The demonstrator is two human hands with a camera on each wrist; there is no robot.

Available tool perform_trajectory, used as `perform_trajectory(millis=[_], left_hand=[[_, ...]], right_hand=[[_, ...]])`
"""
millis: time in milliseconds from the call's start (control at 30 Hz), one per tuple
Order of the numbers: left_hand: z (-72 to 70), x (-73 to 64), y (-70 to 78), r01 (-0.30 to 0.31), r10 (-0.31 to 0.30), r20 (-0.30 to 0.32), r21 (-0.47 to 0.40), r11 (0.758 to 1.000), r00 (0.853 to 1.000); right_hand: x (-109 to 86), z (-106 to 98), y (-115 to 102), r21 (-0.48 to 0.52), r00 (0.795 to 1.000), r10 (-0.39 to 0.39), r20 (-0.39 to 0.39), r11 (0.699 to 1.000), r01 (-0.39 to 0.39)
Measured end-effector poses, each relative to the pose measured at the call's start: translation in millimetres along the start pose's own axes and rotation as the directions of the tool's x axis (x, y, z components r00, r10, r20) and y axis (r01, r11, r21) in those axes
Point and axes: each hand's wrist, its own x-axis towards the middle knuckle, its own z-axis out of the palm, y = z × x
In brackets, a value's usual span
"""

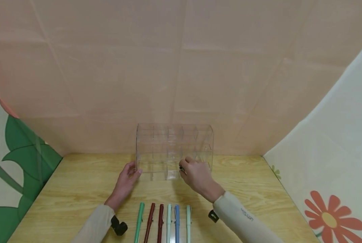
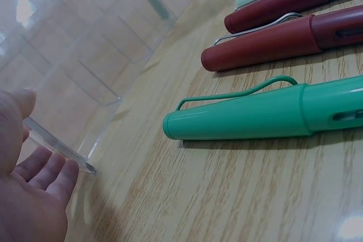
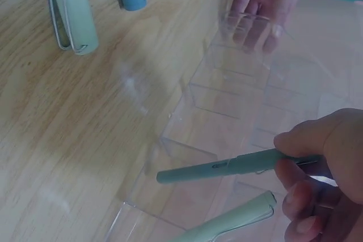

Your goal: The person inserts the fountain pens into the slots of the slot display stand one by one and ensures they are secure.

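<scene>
A clear plastic organizer (image 1: 175, 138) with rows of compartments stands on the table. My left hand (image 1: 127, 179) holds its left side wall, the thumb at the front edge and the fingers behind; the left wrist view shows the fingers (image 2: 48, 174) against the wall. At the organizer's lower front, my right hand (image 1: 197, 173) pinches a dark teal pen (image 3: 227, 167) near its clip end. Its other end points into a compartment in the right wrist view. Beside it, a pale green pen (image 3: 232, 219) leans in the organizer.
In front of the organizer lies a row of pens: a green pen (image 1: 139, 221), two dark red pens (image 1: 150, 221), pale green ones and a blue pen (image 1: 177, 222). A peach cloth backdrop (image 1: 174, 67) hangs behind the wood-grain table (image 1: 244, 189).
</scene>
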Motion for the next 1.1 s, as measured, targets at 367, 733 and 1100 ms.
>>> perform_trajectory(millis=[367, 733, 1100], left_hand=[[0.6, -1.1, -3.2, 0.011, -0.011, 0.007, -0.005, 1.0, 1.0], [1.4, -0.7, -1.9, 0.005, -0.005, 0.011, -0.008, 1.0, 1.0], [1.0, 0.8, -1.8, 0.012, -0.012, -0.003, 0.0, 1.0, 1.0]], right_hand=[[0.2, 8, 0, -0.098, 1.0, 0.005, 0.026, 0.995, -0.003], [1.0, 18, 1, -0.161, 1.0, -0.002, -0.003, 0.987, 0.001], [1.3, 21, 1, -0.18, 1.0, -0.023, -0.002, 0.983, 0.022]])
